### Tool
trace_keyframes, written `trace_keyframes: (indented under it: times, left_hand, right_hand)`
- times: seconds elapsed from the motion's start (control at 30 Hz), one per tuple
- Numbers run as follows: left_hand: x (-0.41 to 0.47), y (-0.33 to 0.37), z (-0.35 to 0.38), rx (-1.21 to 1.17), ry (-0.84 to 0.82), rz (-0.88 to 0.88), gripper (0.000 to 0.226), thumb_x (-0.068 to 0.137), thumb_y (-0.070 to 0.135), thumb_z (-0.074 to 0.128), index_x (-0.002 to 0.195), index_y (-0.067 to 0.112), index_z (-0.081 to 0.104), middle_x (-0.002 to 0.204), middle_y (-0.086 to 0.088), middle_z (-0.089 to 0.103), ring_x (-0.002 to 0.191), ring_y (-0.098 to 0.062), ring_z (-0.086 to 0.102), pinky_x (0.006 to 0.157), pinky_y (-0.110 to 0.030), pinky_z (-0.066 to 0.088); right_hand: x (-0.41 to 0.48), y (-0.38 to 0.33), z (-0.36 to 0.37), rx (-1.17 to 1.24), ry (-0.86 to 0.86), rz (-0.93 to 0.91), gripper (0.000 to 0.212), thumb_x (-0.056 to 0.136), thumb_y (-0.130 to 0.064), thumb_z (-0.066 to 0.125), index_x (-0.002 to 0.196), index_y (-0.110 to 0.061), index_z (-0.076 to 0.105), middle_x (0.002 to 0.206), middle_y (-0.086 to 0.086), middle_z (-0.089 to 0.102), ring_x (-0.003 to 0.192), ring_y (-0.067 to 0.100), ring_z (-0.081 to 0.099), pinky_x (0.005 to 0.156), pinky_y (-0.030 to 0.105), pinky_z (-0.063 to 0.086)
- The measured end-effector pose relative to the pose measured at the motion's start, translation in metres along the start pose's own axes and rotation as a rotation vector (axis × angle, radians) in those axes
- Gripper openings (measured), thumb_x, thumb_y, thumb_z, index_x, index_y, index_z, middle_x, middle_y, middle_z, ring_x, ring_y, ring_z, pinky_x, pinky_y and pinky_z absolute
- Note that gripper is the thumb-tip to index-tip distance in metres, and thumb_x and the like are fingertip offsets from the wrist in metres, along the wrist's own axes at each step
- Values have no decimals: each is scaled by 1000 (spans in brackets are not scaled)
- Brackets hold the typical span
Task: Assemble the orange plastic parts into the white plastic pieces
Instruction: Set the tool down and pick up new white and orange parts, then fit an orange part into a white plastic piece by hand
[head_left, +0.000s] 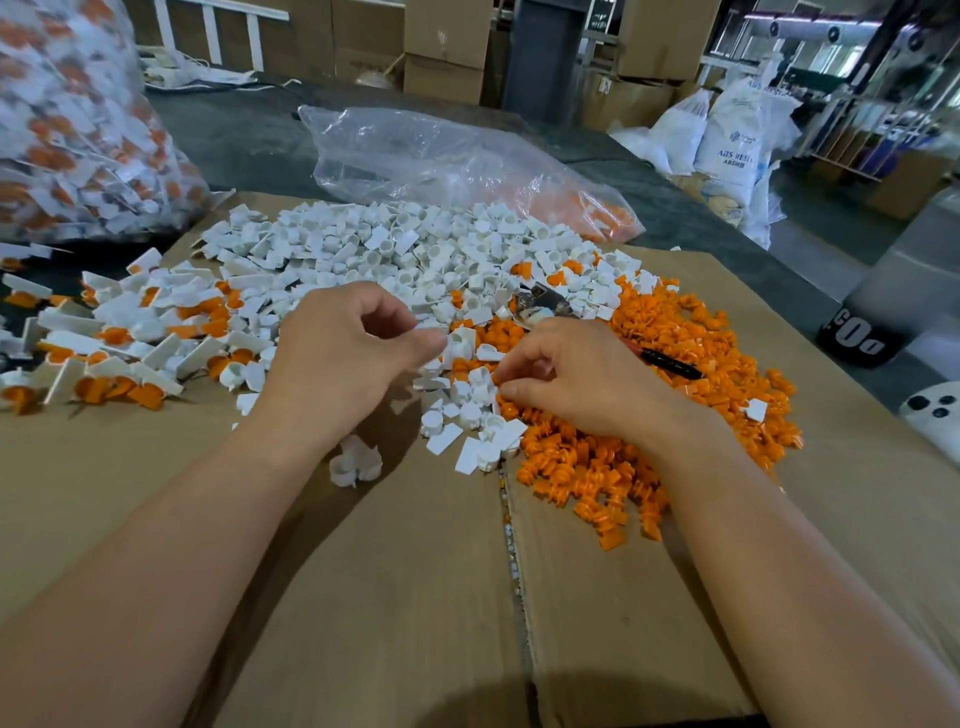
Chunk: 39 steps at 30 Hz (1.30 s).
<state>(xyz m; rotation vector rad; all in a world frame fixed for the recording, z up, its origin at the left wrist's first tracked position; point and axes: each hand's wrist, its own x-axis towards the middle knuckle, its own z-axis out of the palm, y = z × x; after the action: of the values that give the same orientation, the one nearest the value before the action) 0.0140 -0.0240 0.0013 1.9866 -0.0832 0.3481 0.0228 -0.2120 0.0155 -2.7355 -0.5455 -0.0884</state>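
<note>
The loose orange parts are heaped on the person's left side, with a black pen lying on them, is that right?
Not quite: the head view shows the loose orange parts heaped on the person's right side, by the right hand, with the black pen lying on them.

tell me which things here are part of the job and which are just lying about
Job: white plastic pieces, orange plastic parts, assembled pieces, bag of assembled pieces.
Lying about: black marker, resin sacks, cardboard boxes.
</note>
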Motion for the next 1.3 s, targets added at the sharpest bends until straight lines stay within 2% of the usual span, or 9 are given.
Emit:
trace_keyframes:
  times: [0.17, 0.43, 0.5, 0.63, 0.73, 0.83, 0.93, 1.17, 1.3]
  left_hand:
    - [1, 9, -2, -458, -155, -273, 6, 82, 10, 66, 85, 16, 66, 61, 6, 68, 52, -6, 63, 44, -14, 46]
    - [-3, 15, -3, -596, -310, -349, 23, 84, -5, 54, 90, 12, 68, 77, -3, 72, 60, -13, 69, 43, -16, 48]
    - [-3, 15, -2, -599, -340, -341, 24, 83, -6, 54, 91, 12, 68, 74, -2, 72, 60, -12, 69, 44, -16, 49]
    - [-3, 16, -2, -645, -403, -350, 21, 78, -1, 56, 92, 11, 67, 74, -3, 73, 60, -13, 69, 44, -16, 49]
    - [-3, 16, -2, -693, -422, -370, 21, 74, 6, 58, 93, 11, 66, 75, -6, 73, 58, -15, 68, 44, -17, 49]
    - [-3, 15, -1, -724, -394, -402, 13, 87, 3, 52, 90, 10, 63, 72, -8, 71, 54, -15, 66, 44, -17, 48]
    - [-2, 14, 0, -747, -393, -416, 13, 89, 5, 51, 86, 7, 63, 69, -8, 71, 53, -13, 65, 44, -16, 49]
    - [-3, 13, 1, -762, -420, -397, 13, 84, 4, 53, 90, 5, 64, 73, -9, 71, 58, -12, 67, 47, -17, 51]
    - [-4, 15, 2, -787, -416, -373, 23, 65, 8, 58, 87, 5, 63, 67, -8, 70, 58, -12, 67, 48, -16, 52]
  right_hand:
    - [4, 0, 7, -21, -54, 16, 29, 87, -25, 61, 115, -19, 63, 107, -5, 60, 85, 1, 47, 74, 15, 37]
    - [3, -6, 7, -80, -57, 54, 26, 91, -13, 51, 115, -19, 61, 119, 0, 58, 107, 17, 53, 90, 36, 46]
    - [3, -3, 6, -55, -20, 43, 28, 93, -10, 49, 118, -19, 58, 117, 1, 54, 107, 16, 49, 88, 32, 43]
    - [2, 1, 0, 115, 102, 44, 40, 94, 0, 40, 121, -23, 56, 100, -5, 40, 82, 1, 41, 66, 5, 32]
    - [0, -1, -3, 185, 179, 38, 37, 93, 1, 42, 116, -23, 58, 96, -8, 37, 82, 0, 41, 68, -4, 30]
    - [-1, -6, -3, 308, 294, -11, 25, 89, -3, 54, 104, -23, 60, 101, -3, 48, 91, 7, 49, 80, 4, 37]
    - [-4, -14, -3, 510, 389, -65, 25, 81, -8, 67, 83, -32, 60, 90, 0, 61, 82, 12, 59, 78, 24, 50]
    - [-7, -22, 1, 717, 344, -94, 23, 81, -4, 66, 86, -26, 66, 73, -12, 65, 63, 3, 65, 62, 16, 53]
    - [-7, -24, 4, 659, 345, -68, 20, 82, -7, 67, 81, -27, 69, 72, -8, 68, 65, 8, 67, 66, 28, 57]
